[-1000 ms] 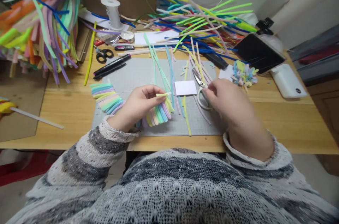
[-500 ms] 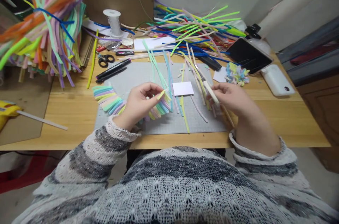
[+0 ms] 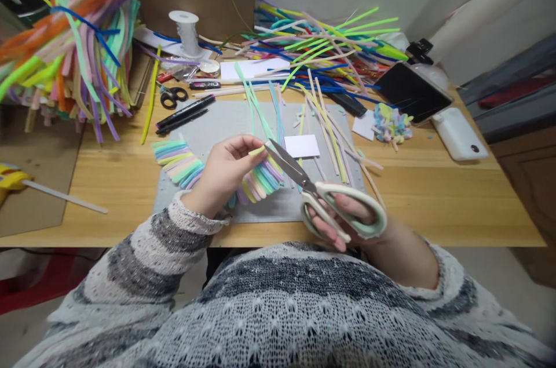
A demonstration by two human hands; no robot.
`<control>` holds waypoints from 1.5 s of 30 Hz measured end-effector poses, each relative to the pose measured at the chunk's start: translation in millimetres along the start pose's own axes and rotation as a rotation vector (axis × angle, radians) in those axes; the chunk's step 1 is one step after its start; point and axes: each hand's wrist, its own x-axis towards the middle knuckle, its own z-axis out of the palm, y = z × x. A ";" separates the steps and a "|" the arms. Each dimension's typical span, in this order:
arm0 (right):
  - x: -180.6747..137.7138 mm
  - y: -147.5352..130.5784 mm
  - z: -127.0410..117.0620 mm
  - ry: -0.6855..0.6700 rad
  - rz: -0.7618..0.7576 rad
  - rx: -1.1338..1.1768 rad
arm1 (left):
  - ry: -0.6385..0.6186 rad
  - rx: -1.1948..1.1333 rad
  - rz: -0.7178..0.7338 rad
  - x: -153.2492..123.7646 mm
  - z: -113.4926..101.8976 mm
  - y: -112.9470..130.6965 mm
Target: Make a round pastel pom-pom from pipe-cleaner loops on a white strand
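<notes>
Wooden desk [image 3: 434, 194] lay cluttered with bright pipe cleaners around a grey cutting mat [image 3: 217, 124]. Over the mat the left hand [image 3: 226, 174] pinched a short yellow strip [image 3: 257, 151] between thumb and fingertips, above a fan of pastel pieces [image 3: 263, 179]. The right hand [image 3: 347, 220], fingers curled through the loops, gripped the scissors [image 3: 304, 182] with the blade tips at the strip. A clean cut probably called for a taut strip seated deep between the blades, with fingertips kept clear.

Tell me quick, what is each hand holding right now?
Left hand: closed, pinching a yellow strip over the fan of pastel strips.
Right hand: closed, gripping the scissors by the handles, blade tips at that strip.
</notes>
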 end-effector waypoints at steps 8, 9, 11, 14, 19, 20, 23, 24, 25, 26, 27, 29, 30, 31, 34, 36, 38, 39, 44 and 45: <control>11.9 15.0 0.5 0.018 0.038 0.119 | 0.020 -0.023 0.032 -0.1 -1.2 -0.5; 13.2 14.8 1.7 0.023 0.037 0.123 | 0.018 -0.020 0.032 -0.4 -0.8 -0.4; 15.6 15.0 4.6 0.045 0.040 0.126 | 0.023 -0.017 0.035 -0.7 -0.3 -0.5; 18.2 16.8 8.2 0.060 0.041 0.144 | 0.040 0.005 0.045 -0.4 -0.8 -1.5; 20.6 21.1 9.1 0.063 0.028 0.155 | 0.057 0.042 0.053 0.4 -2.2 -3.5; 20.8 21.7 8.8 0.063 0.028 0.151 | 0.056 0.040 0.054 0.5 -2.2 -3.7; 21.3 23.2 8.5 0.063 0.017 0.142 | 0.051 0.021 0.053 0.9 -1.8 -3.8; 21.6 23.6 8.6 0.067 0.014 0.142 | 0.051 0.017 0.048 1.0 -1.6 -3.7; 21.9 24.1 8.9 0.072 0.012 0.143 | 0.052 0.015 0.043 1.1 -1.5 -3.5; 22.4 24.6 9.3 0.078 0.012 0.146 | 0.052 0.015 0.037 1.2 -1.4 -3.4; 23.0 25.3 9.7 0.082 0.013 0.149 | 0.053 0.014 0.034 1.2 -1.3 -3.3; 24.3 26.6 10.5 0.082 0.012 0.155 | 0.055 0.006 0.035 1.2 -1.3 -3.2; 24.9 27.3 10.9 0.078 0.005 0.160 | 0.054 0.002 0.037 1.2 -1.4 -3.2; 25.4 27.7 11.2 0.073 -0.003 0.166 | 0.053 -0.001 0.039 1.2 -1.5 -3.3; 26.0 28.0 12.0 0.061 -0.014 0.185 | 0.055 0.003 0.043 1.0 -1.6 -3.6; 26.0 27.7 12.2 0.061 -0.005 0.188 | 0.058 0.013 0.046 1.1 -1.6 -3.6; 26.1 27.6 12.1 0.054 0.000 0.193 | 0.063 0.020 0.046 1.1 -1.4 -3.5; 26.1 27.7 12.0 0.049 -0.002 0.199 | 0.067 0.023 0.045 1.1 -1.4 -3.5; 26.4 28.9 11.4 0.041 -0.004 0.212 | 0.058 0.016 0.055 1.0 -2.0 -4.2; 26.3 29.1 11.2 0.045 -0.001 0.207 | 0.055 0.016 0.056 0.9 -2.1 -4.2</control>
